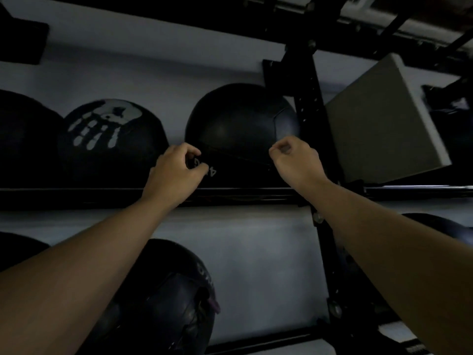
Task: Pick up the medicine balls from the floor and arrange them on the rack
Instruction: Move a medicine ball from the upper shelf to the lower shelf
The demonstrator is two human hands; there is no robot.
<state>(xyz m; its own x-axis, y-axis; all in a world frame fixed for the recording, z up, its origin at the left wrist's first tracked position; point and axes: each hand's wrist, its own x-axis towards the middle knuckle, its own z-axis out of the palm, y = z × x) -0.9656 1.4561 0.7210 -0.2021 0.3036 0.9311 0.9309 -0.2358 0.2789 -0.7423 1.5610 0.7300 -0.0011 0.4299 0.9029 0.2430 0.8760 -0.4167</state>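
A plain black medicine ball (pixel 238 126) rests on the upper rail of the rack (pixel 256 194), with faint white markings low on its front. My left hand (pixel 176 170) is at the ball's lower left, its fingers curled and the thumb apart from them; nothing is gripped. At the ball's lower right, my right hand (pixel 294 160) is a loose fist with nothing in it. I cannot tell whether either hand touches the ball. A black ball with a white handprint (pixel 107 139) sits to the left on the same rail, and another dark ball (pixel 23 139) is at the far left.
A black upright post (pixel 307 103) stands just right of the plain ball. Beyond it is a tilted grey panel (pixel 384 119). On the lower level sit a worn black ball (pixel 174 298) and a dark ball at the right (pixel 435 226). The scene is dim.
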